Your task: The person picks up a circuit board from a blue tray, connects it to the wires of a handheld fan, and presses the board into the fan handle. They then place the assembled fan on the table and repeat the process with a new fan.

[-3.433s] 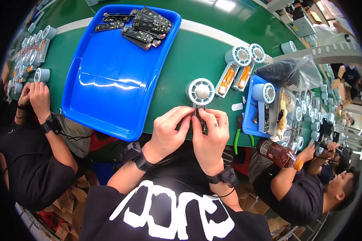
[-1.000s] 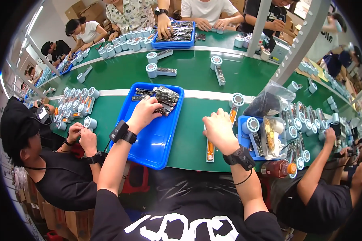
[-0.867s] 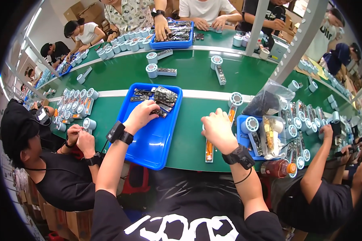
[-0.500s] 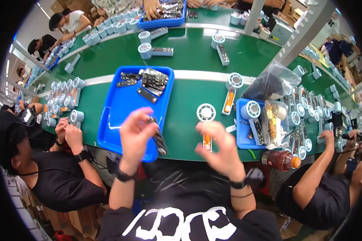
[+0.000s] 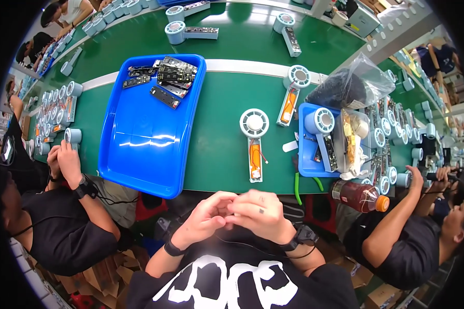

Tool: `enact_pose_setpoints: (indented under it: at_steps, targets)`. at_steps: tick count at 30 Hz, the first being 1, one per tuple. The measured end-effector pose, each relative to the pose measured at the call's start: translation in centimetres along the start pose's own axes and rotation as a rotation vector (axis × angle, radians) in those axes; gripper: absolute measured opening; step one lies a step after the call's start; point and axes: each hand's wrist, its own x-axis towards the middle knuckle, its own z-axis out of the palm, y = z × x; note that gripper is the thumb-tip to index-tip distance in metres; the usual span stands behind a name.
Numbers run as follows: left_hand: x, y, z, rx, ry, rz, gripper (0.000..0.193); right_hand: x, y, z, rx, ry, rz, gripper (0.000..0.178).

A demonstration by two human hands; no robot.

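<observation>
Half-curled left hand (image 5: 205, 220) against curled right hand (image 5: 262, 215), anything between hidden.

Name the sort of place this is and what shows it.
Probably an electronics assembly workshop: a blue tray holds circuit boards, a pale blue fan lies on the green bench with an orange part exposed, and rows of similar fans sit near a co-worker.

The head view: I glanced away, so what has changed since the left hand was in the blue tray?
The left hand took one from the circuit boards and drew back toward the chest; the right hand let go of the handheld fan and joined it. The board is out of sight. The blue tray and fan stayed.
</observation>
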Motion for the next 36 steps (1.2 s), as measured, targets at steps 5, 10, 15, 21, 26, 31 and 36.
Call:
enact_pose_setpoints:
  at_steps: [5,10,15,21,26,31,36]
  targets:
    - [1.3,-1.4,-0.3,0.035,0.093,-0.057,0.058,3.0,0.9,-2.1,-0.402,0.052,0.047,0.028]
    - [2.2,-2.0,-0.4,-0.101,0.167,-0.053,0.068,3.6,3.0,-3.1,-0.704,-0.053,0.007,0.028]
    - [2.9,-2.0,-0.1,-0.08,0.205,0.003,0.062,4.1,3.6,-3.3,-0.53,0.075,0.043,0.024]
    - [5.9,-1.2,0.2,-0.163,0.281,-0.069,0.051,4.7,4.7,-1.5,0.067,0.473,0.494,0.02]
    - [7.4,-1.2,1.2,-0.211,0.278,-0.081,0.043,3.8,6.5,-0.8,0.138,0.449,0.535,0.017]
    - [8.7,-1.7,1.6,-0.327,0.405,0.001,0.038,4.9,5.7,-1.9,-0.087,0.283,0.328,0.018]
    - [9.0,-2.3,1.5,-0.261,0.386,0.04,0.037,5.4,5.5,-1.9,-0.244,0.239,0.246,0.015]
